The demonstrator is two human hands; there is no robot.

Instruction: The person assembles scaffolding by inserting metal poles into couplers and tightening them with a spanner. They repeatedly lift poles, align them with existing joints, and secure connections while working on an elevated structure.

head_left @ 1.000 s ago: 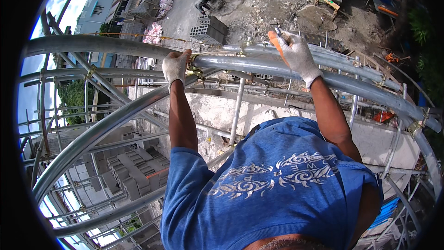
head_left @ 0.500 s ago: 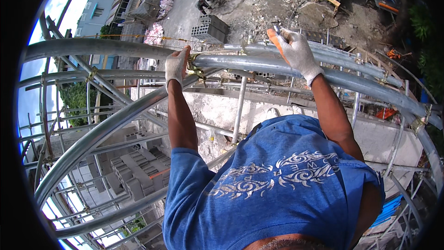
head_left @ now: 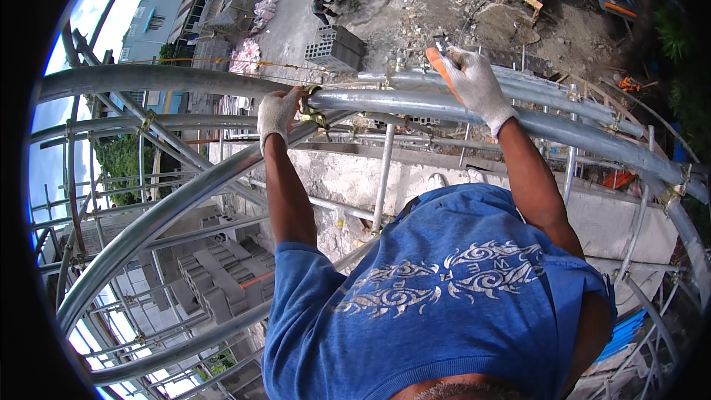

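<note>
My left hand, in a white work glove with an orange palm, is closed over a thick grey scaffold pipe. Its fingertips touch or nearly touch a brass-coloured scaffold clamp, where a slanting pipe meets the level one. My right hand, gloved the same way, is raised over the pipe farther right. Its fingers are closed around a small dark metal tool, mostly hidden by the glove, so its exact kind is unclear.
Scaffold pipes surround me, with a pale concrete ledge below. Far down, a person stands by a stack of hollow blocks. More blocks lie lower left. A yellow-orange line runs past the upper pipe.
My left hand has shifted slightly left and down, its raised thumb now lowered toward the clamp. The right hand barely moves. Below, the distant person has straightened up.
</note>
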